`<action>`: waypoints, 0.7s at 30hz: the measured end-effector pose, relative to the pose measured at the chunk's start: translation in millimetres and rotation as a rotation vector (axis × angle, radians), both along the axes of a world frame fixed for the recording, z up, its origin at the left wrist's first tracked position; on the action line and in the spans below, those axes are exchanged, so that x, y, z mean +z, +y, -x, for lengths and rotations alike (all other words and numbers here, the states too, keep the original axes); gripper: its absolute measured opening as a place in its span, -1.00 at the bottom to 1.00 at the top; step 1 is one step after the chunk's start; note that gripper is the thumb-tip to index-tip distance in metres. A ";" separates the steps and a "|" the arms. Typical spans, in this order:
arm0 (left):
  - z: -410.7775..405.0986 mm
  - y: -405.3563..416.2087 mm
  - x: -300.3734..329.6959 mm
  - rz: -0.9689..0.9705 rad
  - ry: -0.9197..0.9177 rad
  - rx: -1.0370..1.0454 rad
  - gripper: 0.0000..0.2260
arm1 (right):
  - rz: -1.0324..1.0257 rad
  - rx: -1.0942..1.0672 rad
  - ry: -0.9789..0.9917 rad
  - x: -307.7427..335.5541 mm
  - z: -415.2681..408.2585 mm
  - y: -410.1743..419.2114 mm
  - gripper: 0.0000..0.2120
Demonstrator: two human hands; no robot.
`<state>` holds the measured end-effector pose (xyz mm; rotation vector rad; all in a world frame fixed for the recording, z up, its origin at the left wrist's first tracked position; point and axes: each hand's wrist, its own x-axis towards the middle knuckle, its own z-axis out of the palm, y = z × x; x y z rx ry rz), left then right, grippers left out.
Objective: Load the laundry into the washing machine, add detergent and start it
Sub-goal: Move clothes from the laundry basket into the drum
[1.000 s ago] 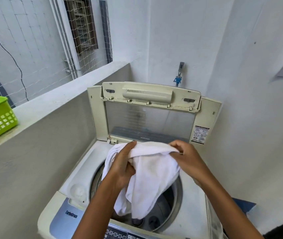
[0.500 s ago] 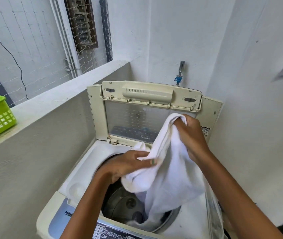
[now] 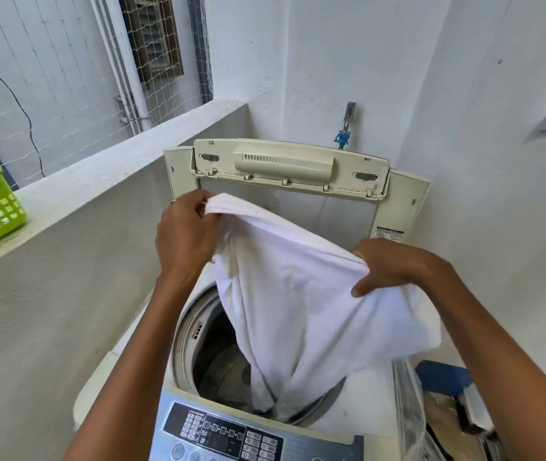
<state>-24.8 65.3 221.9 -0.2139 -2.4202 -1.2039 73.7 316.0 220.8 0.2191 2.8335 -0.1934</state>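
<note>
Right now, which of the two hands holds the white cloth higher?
The left hand: it grips the white cloth at its top corner; the right hand holds the edge lower.

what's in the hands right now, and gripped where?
Both hold one white cloth by its upper edge: left hand pinches the raised end, right hand grips the lower end. Its bottom hangs into the washing machine drum.
</note>
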 end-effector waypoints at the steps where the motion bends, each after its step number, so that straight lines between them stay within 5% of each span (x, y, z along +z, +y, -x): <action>1: 0.2 -0.6 1.1 0.000 0.011 0.012 -0.82 | -0.062 -0.041 -0.016 -3.6 1.1 4.5 -0.56; 5: 9.1 -19.2 2.1 0.068 -0.007 0.072 -0.83 | -0.005 -0.218 0.153 -4.9 -2.8 28.6 -0.81; 9: 17.0 -37.3 5.0 0.142 -0.131 0.069 -0.82 | 0.491 -0.283 0.610 4.3 -6.8 22.7 -0.76; 13: 21.8 -44.4 10.9 -0.112 -0.271 -0.164 -0.81 | 0.933 -0.350 0.680 9.3 4.2 -18.8 -0.72; 21: 6.4 -16.0 -1.3 -0.351 -0.193 -0.470 -0.75 | 0.968 -0.151 0.720 15.0 24.5 -92.3 -0.86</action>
